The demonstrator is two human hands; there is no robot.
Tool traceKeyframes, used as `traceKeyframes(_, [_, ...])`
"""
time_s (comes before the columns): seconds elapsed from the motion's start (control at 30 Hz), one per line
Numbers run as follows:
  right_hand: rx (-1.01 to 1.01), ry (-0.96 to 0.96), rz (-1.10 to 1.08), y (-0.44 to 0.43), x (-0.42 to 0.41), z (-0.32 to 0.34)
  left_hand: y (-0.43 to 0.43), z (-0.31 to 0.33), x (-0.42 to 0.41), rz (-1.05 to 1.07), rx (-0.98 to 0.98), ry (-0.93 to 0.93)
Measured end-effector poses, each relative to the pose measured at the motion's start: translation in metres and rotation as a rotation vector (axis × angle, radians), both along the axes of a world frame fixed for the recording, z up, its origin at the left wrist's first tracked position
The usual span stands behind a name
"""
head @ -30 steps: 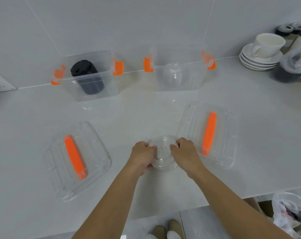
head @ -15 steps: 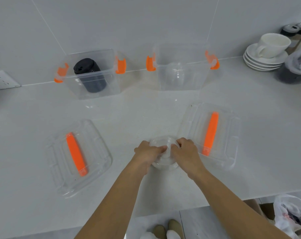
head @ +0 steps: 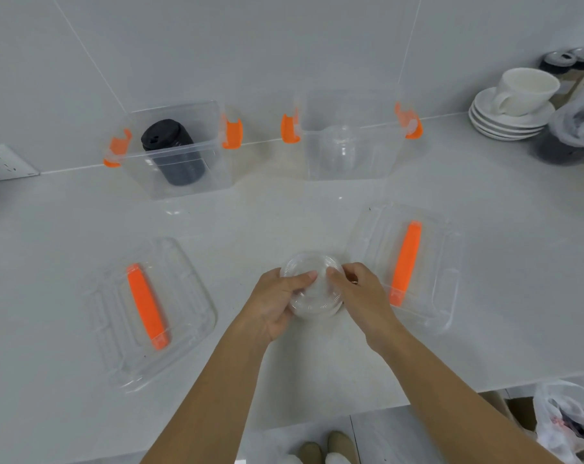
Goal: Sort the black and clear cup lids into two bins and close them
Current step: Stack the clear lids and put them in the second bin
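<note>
A small stack of clear cup lids [head: 312, 285] is at the middle of the white counter. My left hand [head: 274, 301] and my right hand [head: 359, 294] both grip it, thumbs on top. At the back left an open clear bin [head: 176, 152] with orange clips holds a stack of black lids [head: 171, 152]. At the back middle a second open bin [head: 349, 135] holds clear lids [head: 339, 152]. One bin cover with an orange handle [head: 150, 313] lies flat at the left. The other bin cover [head: 406, 262] lies right beside my right hand.
A white cup on stacked saucers [head: 515, 105] stands at the back right, with a dark bagged container [head: 572, 135] beside it. A wall socket [head: 2, 162] is at the far left. The counter's front edge runs below my forearms; a plastic bag [head: 568, 426] sits on the floor.
My hands have tightened on the clear lid stack, thumbs sliding over its top. The stack stays in the same spot. The view shifted slightly.
</note>
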State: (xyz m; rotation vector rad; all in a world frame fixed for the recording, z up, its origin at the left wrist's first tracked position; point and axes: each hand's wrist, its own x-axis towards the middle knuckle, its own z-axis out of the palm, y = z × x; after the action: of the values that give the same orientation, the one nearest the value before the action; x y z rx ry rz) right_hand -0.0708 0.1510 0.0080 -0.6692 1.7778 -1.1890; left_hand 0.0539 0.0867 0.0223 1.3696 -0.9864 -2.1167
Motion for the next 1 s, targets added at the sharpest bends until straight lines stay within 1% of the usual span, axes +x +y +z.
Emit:
traceKeyframes(0.1, [0.003,-0.112,0.008,-0.004,0.001,0.004,-0.004,0.003,0.002,0.010,-0.038,0.077])
traceKeyframes(0.17, [-0.028,-0.108,-0.010,-0.009,0.003,0.007,-0.007,0.006,0.004,0.006,-0.069,0.095])
traceKeyframes(0.33, [-0.084,-0.082,-0.004,-0.015,0.007,0.013,-0.010,0.015,0.004,-0.047,-0.181,-0.035])
traceKeyframes(0.43, [-0.134,-0.122,-0.022,-0.019,0.010,0.016,-0.012,0.018,0.005,-0.038,-0.204,-0.112])
traceKeyframes(0.57, [-0.198,-0.171,-0.071,-0.025,0.016,0.022,-0.012,0.021,0.002,-0.069,-0.277,-0.157])
traceKeyframes(0.63, [-0.207,-0.191,-0.071,-0.027,0.017,0.023,-0.013,0.023,0.001,-0.060,-0.261,-0.180])
traceKeyframes(0.77, [-0.237,-0.163,-0.077,-0.032,0.018,0.027,-0.018,0.026,-0.002,-0.019,-0.254,-0.175])
traceKeyframes(0.9, [-0.266,-0.149,-0.093,-0.039,0.012,0.033,-0.025,0.032,-0.011,0.098,-0.266,-0.141])
traceKeyframes(1.0, [-0.285,-0.130,-0.099,-0.050,0.001,0.041,-0.036,0.040,-0.021,0.108,-0.297,-0.139])
